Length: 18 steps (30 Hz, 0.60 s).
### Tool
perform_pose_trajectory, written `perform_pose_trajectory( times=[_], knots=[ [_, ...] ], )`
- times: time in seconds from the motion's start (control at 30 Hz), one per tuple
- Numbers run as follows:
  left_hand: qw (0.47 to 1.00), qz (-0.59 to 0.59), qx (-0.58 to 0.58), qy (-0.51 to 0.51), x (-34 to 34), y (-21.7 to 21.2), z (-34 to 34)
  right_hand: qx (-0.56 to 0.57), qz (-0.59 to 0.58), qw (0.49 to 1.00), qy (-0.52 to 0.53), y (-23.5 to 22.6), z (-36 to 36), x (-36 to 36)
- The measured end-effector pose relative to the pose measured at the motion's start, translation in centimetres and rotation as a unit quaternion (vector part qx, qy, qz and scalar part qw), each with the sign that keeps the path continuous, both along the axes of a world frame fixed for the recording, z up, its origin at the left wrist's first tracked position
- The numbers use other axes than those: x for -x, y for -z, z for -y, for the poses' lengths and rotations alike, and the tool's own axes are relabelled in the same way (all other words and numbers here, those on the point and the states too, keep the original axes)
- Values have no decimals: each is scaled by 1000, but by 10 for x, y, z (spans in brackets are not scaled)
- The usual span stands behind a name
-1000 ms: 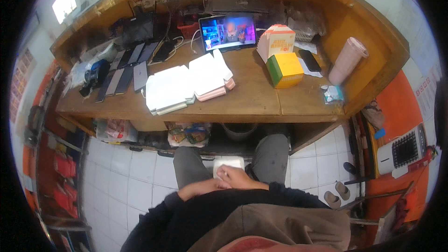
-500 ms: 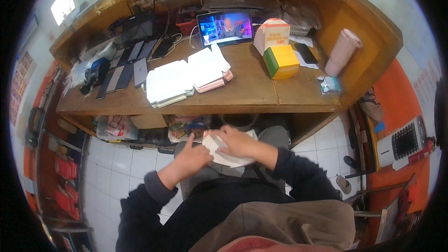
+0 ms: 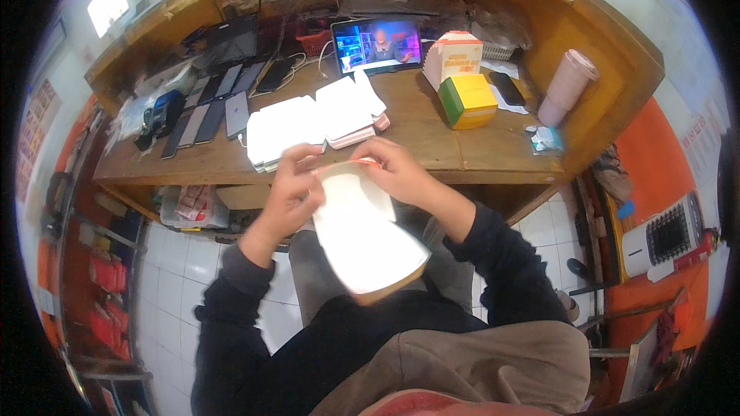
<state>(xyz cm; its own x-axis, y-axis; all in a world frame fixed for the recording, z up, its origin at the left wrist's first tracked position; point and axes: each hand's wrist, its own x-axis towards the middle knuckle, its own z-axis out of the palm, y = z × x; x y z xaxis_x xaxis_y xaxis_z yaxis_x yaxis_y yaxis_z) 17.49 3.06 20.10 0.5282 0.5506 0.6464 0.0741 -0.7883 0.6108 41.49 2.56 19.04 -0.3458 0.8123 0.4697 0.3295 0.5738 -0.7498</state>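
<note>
Both hands grip a flat white carton [image 3: 362, 235] above the lap, just near of the bench [image 3: 432, 139] edge. The left hand [image 3: 293, 185] pinches its far left edge; the right hand [image 3: 393, 173] clamps the far end, where an orange strip shows. The carton's long axis runs from far left to near right, with its near end pointing down toward the person's body. The broad white face is turned up, a brown edge showing at the near end.

On the bench, just far of the hands, lies a spread of white flat cartons [image 3: 312, 119], some with pink edges. To the right stands a yellow and green box [image 3: 469, 100], and behind it a white and orange box [image 3: 453, 58]. A lit tablet [image 3: 378, 45] leans at the far middle. A row of dark phones [image 3: 208, 108] lies at the left. A pink cup stack [image 3: 566, 88] stands at the far right, with a small teal packet [image 3: 546, 139] near it.
</note>
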Motion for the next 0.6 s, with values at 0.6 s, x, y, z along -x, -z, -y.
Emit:
perform_pose_trajectory(
  times=[0.6],
  knots=[
    [883, 277, 316, -210, -63, 74, -10, 129, -186, 964, 138, 43, 27, 28]
  ],
)
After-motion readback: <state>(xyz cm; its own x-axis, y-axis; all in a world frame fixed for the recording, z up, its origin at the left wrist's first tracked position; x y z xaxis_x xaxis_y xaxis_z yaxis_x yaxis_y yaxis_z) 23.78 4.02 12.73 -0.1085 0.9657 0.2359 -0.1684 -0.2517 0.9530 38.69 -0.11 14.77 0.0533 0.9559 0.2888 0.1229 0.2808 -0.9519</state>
